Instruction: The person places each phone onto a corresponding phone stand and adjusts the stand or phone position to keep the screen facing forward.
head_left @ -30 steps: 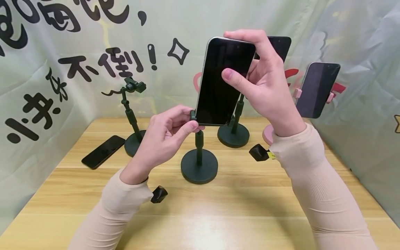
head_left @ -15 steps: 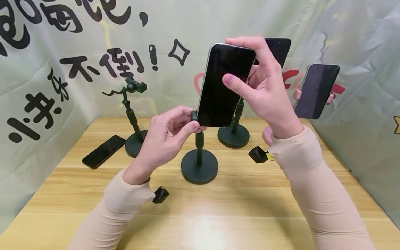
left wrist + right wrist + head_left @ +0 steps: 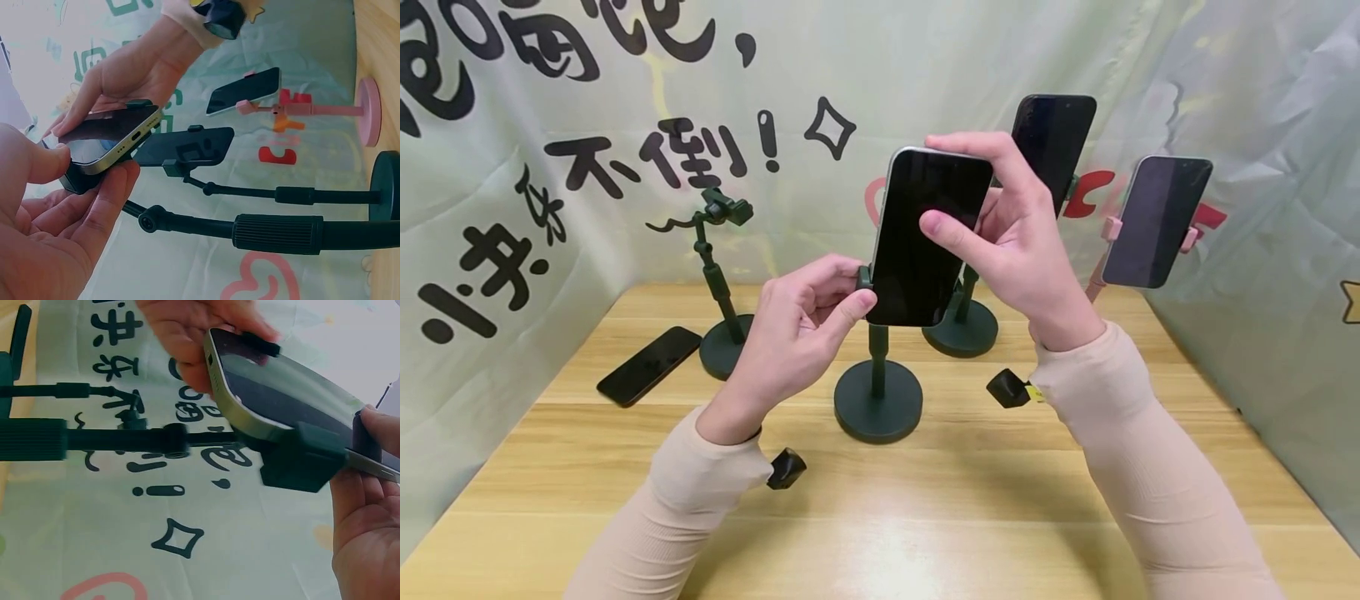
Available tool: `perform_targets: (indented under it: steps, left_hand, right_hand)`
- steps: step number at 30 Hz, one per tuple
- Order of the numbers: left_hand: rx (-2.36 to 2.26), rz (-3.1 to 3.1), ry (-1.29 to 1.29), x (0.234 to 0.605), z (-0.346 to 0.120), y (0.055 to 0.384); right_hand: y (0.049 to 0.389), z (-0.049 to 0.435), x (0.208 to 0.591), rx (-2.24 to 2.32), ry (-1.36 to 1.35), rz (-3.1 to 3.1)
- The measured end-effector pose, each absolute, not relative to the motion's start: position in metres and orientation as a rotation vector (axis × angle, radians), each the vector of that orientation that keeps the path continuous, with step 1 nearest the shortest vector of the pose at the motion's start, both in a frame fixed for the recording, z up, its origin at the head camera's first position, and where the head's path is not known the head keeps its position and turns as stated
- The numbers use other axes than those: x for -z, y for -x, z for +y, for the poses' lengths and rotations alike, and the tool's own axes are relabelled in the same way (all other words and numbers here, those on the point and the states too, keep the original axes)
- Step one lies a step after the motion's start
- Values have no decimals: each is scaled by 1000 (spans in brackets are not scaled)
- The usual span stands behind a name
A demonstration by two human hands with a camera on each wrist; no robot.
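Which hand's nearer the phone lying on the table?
Left. The left hand is right of the flat phone in the head view, pinching the front clamp; the right hand is farther right, gripping the raised phone.

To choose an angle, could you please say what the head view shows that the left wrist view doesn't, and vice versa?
Head only: the flat-lying phone and the empty dark stand.
Left wrist only: the port of the held phone.
Both: the held phone, left hand, right hand, and pink stand gripping another phone.
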State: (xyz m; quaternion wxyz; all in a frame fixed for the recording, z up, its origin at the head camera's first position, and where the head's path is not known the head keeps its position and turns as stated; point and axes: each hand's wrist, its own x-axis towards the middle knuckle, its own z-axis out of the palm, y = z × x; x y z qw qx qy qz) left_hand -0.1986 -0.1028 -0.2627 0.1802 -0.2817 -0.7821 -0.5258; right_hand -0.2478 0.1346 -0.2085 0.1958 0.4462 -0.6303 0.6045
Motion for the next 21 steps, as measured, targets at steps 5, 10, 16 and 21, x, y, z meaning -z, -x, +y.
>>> perform_targets:
  steps: [5,10,16,21]
  left_hand:
    - [1485,-2214,790,264,-102,200]
    - [1497,-2205,795,263,-103,200]
    - [1487,-2204,810,263,-103,200]
    - [1489,-2203,811,263,-103,199]
  right_hand:
    - [250,134,217,-1705,-1264,-1758]
    - [250,134,221,-1683,-1285,-1771]
    - [247,135,226,-1692,-1271,-1824]
    - [243,134,229,-1724,-1252,-1859]
